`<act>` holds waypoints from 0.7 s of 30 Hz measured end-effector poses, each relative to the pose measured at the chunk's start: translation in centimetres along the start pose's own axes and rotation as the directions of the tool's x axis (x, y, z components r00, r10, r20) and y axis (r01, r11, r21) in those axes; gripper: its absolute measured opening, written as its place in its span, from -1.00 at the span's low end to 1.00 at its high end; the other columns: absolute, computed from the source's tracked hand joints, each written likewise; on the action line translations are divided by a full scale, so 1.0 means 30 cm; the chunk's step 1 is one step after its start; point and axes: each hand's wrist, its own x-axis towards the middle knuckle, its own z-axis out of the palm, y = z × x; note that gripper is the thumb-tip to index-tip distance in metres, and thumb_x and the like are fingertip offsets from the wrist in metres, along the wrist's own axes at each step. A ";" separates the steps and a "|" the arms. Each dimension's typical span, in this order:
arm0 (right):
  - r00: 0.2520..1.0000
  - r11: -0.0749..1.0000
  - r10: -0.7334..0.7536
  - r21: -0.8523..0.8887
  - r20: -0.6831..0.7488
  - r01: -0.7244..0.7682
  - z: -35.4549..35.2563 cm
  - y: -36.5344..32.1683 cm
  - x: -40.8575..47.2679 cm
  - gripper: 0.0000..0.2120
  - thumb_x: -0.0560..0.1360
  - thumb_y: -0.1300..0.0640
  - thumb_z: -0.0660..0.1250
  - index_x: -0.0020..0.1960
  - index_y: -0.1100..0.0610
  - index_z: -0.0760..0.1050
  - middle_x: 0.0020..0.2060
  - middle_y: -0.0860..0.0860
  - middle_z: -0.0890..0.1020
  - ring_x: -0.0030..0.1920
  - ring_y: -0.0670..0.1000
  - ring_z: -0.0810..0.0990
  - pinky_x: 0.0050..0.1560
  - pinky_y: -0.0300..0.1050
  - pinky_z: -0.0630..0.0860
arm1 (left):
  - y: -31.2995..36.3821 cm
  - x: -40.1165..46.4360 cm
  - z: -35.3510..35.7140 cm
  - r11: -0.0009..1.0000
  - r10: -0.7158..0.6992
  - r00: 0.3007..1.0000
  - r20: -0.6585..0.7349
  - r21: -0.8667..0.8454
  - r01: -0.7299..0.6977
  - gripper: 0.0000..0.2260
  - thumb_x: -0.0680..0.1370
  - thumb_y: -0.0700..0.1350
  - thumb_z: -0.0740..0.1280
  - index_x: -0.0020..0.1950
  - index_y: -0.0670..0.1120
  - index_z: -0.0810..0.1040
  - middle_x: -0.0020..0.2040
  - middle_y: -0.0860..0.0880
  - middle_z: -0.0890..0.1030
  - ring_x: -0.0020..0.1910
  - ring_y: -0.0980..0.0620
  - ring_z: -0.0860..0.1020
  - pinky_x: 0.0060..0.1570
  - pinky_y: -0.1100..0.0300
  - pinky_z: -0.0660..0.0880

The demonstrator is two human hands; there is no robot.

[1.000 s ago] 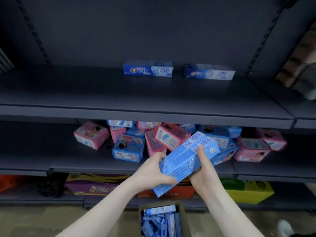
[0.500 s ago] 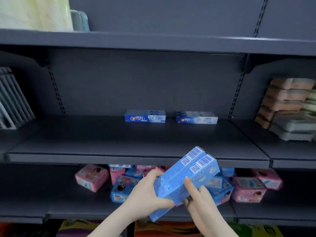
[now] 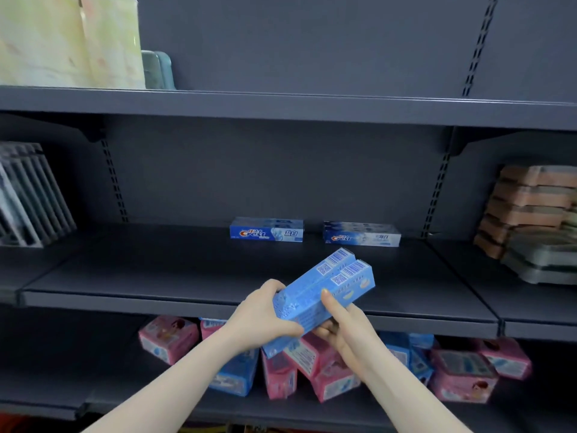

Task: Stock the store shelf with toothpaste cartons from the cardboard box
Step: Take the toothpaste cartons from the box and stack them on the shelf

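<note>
Two blue cartons (image 3: 324, 295), stacked, hang just before the shelf's (image 3: 187, 276) front edge. Left hand (image 3: 265, 317) grips their near end; right hand (image 3: 340, 326) cradles beneath, forefinger straight. Probably light, stiff, slick card; hold the long sides.

**Legible markings on the shelf stock**

We read "Crest" in white on the left blue toothpaste carton (image 3: 266, 230) at the back of the middle shelf (image 3: 187, 276), followed by the characters "盐白". The right carton (image 3: 362, 235) beside it bears the same logo, smaller; its other characters are too blurred for us. On the held cartons (image 3: 324, 289) we see barcodes and QR codes, with no readable digits.
</note>
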 end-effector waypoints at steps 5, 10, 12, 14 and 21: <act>0.999 0.999 -0.019 -0.041 -0.039 0.017 0.000 -0.007 0.089 -0.67 0.51 0.03 0.29 0.22 0.15 0.44 0.00 0.09 0.68 -0.03 0.05 0.68 -0.12 -0.15 0.60 | 0.001 0.066 -0.044 0.999 -0.004 1.000 -0.020 0.042 0.005 -0.46 0.15 0.12 0.43 0.08 0.07 0.39 -0.03 0.14 0.51 -0.08 0.12 0.54 -0.04 0.10 0.54; 0.941 0.994 -0.104 0.004 -0.323 0.111 -0.021 -0.032 0.213 -0.39 0.44 0.08 0.41 0.40 0.18 0.24 0.19 0.10 0.56 -0.02 0.04 0.66 0.14 0.01 0.54 | -0.034 0.144 -0.138 0.992 0.009 1.000 -0.006 0.127 -0.008 -0.43 0.17 0.11 0.45 0.13 0.07 0.38 0.01 0.11 0.48 -0.01 0.06 0.51 0.00 0.09 0.52; 0.916 0.990 -0.137 -0.020 -0.376 0.140 -0.045 -0.059 0.262 -0.26 0.44 0.12 0.40 0.49 0.15 0.08 0.20 0.07 0.49 -0.01 0.01 0.61 0.11 -0.03 0.52 | -0.064 0.186 -0.178 0.984 0.022 1.000 0.016 0.176 -0.025 -0.43 0.21 0.09 0.47 0.15 0.07 0.37 0.03 0.11 0.48 0.02 0.06 0.50 0.03 0.08 0.51; 0.934 0.989 -0.121 -0.119 -0.337 0.085 -0.061 -0.080 0.311 -0.35 0.45 0.11 0.40 0.45 0.17 0.20 0.20 0.07 0.52 0.03 0.01 0.59 -0.02 -0.08 0.53 | -0.099 0.235 -0.216 0.976 0.040 0.998 0.045 0.214 -0.049 -0.43 0.21 0.08 0.48 0.16 0.06 0.38 0.06 0.10 0.48 0.02 0.08 0.49 0.01 0.13 0.50; 0.982 0.872 -0.022 -0.485 -0.187 -0.073 0.007 -0.080 0.444 -0.66 0.47 -0.02 0.36 0.21 0.03 0.46 0.09 0.00 0.62 0.00 -0.07 0.62 -0.13 -0.20 0.53 | -0.188 0.394 -0.326 0.955 0.060 0.978 0.202 0.273 -0.115 -0.48 0.29 0.00 0.48 0.18 0.07 0.37 0.08 0.08 0.48 0.01 0.11 0.50 0.01 0.16 0.50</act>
